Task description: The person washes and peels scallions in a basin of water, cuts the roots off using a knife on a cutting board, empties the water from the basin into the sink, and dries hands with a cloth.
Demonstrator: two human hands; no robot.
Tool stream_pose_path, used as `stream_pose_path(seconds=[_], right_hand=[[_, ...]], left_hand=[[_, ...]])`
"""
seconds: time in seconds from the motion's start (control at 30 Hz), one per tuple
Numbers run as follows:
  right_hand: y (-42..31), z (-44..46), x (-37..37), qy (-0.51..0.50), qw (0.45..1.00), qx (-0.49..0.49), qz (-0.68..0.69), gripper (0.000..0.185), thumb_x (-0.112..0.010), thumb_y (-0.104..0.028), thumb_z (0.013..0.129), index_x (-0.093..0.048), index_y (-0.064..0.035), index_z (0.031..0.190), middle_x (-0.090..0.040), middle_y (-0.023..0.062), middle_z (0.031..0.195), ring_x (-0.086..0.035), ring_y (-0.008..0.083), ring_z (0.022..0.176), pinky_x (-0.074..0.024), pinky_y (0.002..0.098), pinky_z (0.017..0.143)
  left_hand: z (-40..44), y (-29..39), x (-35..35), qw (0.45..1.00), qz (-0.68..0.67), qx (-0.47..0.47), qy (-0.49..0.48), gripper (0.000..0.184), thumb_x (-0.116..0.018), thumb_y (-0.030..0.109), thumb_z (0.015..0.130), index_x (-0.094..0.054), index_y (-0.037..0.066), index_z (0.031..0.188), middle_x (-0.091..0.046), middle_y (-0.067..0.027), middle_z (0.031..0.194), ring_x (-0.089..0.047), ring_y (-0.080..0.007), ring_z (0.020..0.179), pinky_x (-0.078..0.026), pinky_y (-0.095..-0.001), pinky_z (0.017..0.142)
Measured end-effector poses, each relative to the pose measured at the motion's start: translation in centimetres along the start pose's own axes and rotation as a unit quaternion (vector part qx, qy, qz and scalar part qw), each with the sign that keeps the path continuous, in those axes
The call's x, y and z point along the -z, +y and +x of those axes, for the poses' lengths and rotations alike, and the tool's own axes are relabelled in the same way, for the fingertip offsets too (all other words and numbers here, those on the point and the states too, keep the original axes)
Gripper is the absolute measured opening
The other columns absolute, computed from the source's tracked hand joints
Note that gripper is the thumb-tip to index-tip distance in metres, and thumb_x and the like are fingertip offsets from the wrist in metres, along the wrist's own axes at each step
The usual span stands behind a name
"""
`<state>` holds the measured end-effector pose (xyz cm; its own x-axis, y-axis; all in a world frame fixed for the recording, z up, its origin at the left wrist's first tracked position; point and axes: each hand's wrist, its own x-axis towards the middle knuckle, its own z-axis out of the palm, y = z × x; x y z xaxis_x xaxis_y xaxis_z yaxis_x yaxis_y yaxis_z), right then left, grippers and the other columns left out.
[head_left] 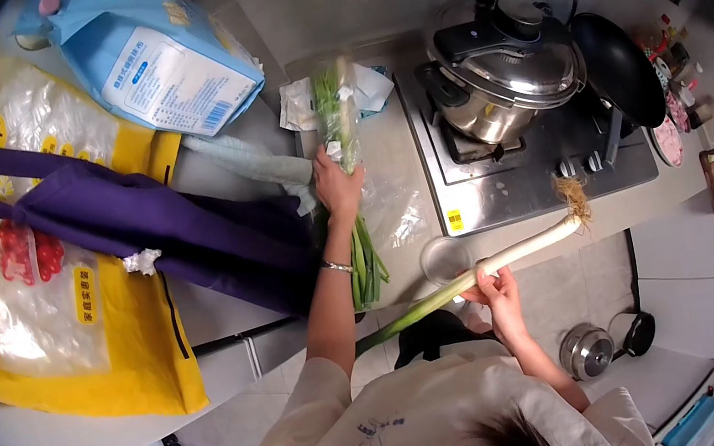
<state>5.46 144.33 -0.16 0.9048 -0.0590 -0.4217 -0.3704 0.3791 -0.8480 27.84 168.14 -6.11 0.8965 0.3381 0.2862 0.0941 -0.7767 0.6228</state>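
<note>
My right hand (pixel 499 294) is closed around a long leek (pixel 522 244), holding it at a slant over the counter's front edge. Its white, rooted end points up to the right, and the green end runs down to the left in front of my body. On the counter, my left hand (pixel 340 187) grips a bunch of green onions (pixel 367 263) partly wrapped in a clear plastic bag (pixel 338 106). Green stalks stick out below that wrist. Crumpled clear plastic (pixel 401 212) lies beside the bunch, and a clear round bowl (pixel 446 259) sits near the counter edge.
At the right, a pressure cooker (pixel 506 76) stands on the gas stove (pixel 451 172), with a black wok (pixel 625 68) behind it. To the left lie a purple cloth item (pixel 109 200), a yellow bag (pixel 156 364) and a blue package (pixel 157 59). Pots (pixel 587 351) rest low at right.
</note>
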Motion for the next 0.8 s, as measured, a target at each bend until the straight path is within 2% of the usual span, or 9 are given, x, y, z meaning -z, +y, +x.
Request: stream_pose_path(seconds=[0.17, 0.27, 0.37, 0.4, 0.47, 0.53, 0.6, 0.7, 0.8], right_hand=[[-0.2, -0.4, 0.2, 0.016, 0.999, -0.045, 0.026, 0.021, -0.049, -0.015, 0.093, -0.046, -0.0009, 0.109, -0.062, 0.0131, 0.09, -0.064, 0.0189, 0.079, -0.0548, 0.0287, 0.073], [0.0, -0.8, 1.6, 0.02, 0.996, -0.042, 0.071, 0.021, -0.05, -0.015, 0.093, -0.047, -0.0017, 0.108, -0.062, 0.0109, 0.088, -0.064, 0.018, 0.078, -0.0549, 0.0282, 0.072], [-1.0, -1.5, 3.2, 0.008, 0.995, -0.011, 0.096, 0.025, -0.05, -0.017, 0.093, -0.046, -0.0018, 0.112, -0.063, 0.0111, 0.09, -0.064, 0.0181, 0.08, -0.0546, 0.0287, 0.074], [-1.2, -1.7, 4.1, 0.004, 0.996, -0.001, 0.09, 0.028, -0.05, -0.017, 0.093, -0.044, -0.0018, 0.116, -0.063, 0.0113, 0.092, -0.064, 0.0182, 0.082, -0.0544, 0.0292, 0.074], [-2.1, -2.4, 5.8, -0.007, 0.995, 0.027, 0.101, 0.031, -0.05, -0.017, 0.093, -0.042, -0.002, 0.119, -0.063, 0.0122, 0.096, -0.064, 0.0183, 0.085, -0.0539, 0.0295, 0.075], [-3.1, -3.3, 8.1, -0.011, 0.994, 0.052, 0.093, 0.029, -0.047, -0.016, 0.094, -0.041, -0.0013, 0.118, -0.062, 0.0155, 0.103, -0.063, 0.0208, 0.092, -0.0533, 0.0297, 0.079], [-3.7, -4.1, 10.6, -0.006, 0.99, 0.09, 0.105, 0.03, -0.049, -0.014, 0.093, -0.04, -0.002, 0.119, -0.063, 0.0132, 0.102, -0.062, 0.0178, 0.092, -0.0527, 0.0292, 0.078], [-5.6, -6.1, 16.2, 0.003, 0.982, 0.143, 0.12, 0.028, -0.047, -0.012, 0.094, -0.04, -0.002, 0.119, -0.063, 0.0129, 0.102, -0.062, 0.0174, 0.094, -0.0523, 0.0287, 0.079], [-8.0, -8.5, 23.0, 0.026, 0.973, 0.188, 0.132, 0.029, -0.046, -0.011, 0.094, -0.039, -0.0008, 0.12, -0.062, 0.0141, 0.104, -0.061, 0.0174, 0.095, -0.0521, 0.0287, 0.079]], left_hand=[[-0.2, -1.5, -0.4, 0.995, 0.062, 0.011, -0.075, 0.082, -0.073, 0.036, 0.064, -0.034, 0.002, 0.128, -0.051, -0.0209, 0.109, -0.05, -0.0386, 0.101, -0.043, -0.0453, 0.082], [-1.0, -1.4, 1.5, 0.986, 0.103, -0.057, -0.12, 0.099, -0.069, 0.058, 0.063, -0.028, 0.002, 0.135, -0.048, -0.0224, 0.114, -0.05, -0.0395, 0.101, -0.044, -0.0465, 0.08], [-4.1, 3.3, 5.8, 0.926, 0.34, -0.135, -0.094, 0.08, -0.068, 0.047, 0.072, -0.035, 0.007, 0.133, -0.035, -0.0242, 0.134, -0.038, -0.0396, 0.121, -0.042, -0.0494, 0.088], [-5.7, 5.2, 6.9, 0.931, 0.307, -0.189, -0.049, 0.067, -0.07, 0.038, 0.073, -0.044, 0.005, 0.126, -0.037, -0.0258, 0.131, -0.042, -0.0406, 0.117, -0.042, -0.0451, 0.089], [-9.0, 10.1, 8.9, 0.944, 0.166, -0.225, -0.178, 0.053, -0.069, 0.032, 0.076, -0.052, 0.003, 0.117, -0.046, -0.0231, 0.124, -0.047, -0.0387, 0.113, -0.042, -0.0405, 0.09], [-13.2, 13.2, 8.9, 0.897, 0.024, -0.343, -0.277, 0.042, -0.067, 0.027, 0.078, -0.056, 0.003, 0.11, -0.054, -0.0187, 0.113, -0.052, -0.0358, 0.105, -0.045, -0.0376, 0.086], [-17.9, 18.8, 9.3, 0.858, -0.063, -0.294, -0.416, 0.038, -0.066, 0.026, 0.079, -0.057, 0.004, 0.108, -0.057, -0.0156, 0.109, -0.054, -0.0326, 0.102, -0.045, -0.0386, 0.082], [-23.5, 24.2, 6.6, 0.796, -0.08, -0.209, -0.563, 0.034, -0.065, 0.02, 0.081, -0.056, 0.003, 0.109, -0.061, -0.0125, 0.102, -0.06, -0.0221, 0.09, -0.047, -0.0312, 0.077], [-27.5, 30.5, 3.2, 0.778, -0.057, -0.164, -0.604, 0.034, -0.068, 0.017, 0.079, -0.056, 0.003, 0.108, -0.063, -0.0067, 0.086, -0.058, -0.0124, 0.076, -0.045, -0.0255, 0.069]])
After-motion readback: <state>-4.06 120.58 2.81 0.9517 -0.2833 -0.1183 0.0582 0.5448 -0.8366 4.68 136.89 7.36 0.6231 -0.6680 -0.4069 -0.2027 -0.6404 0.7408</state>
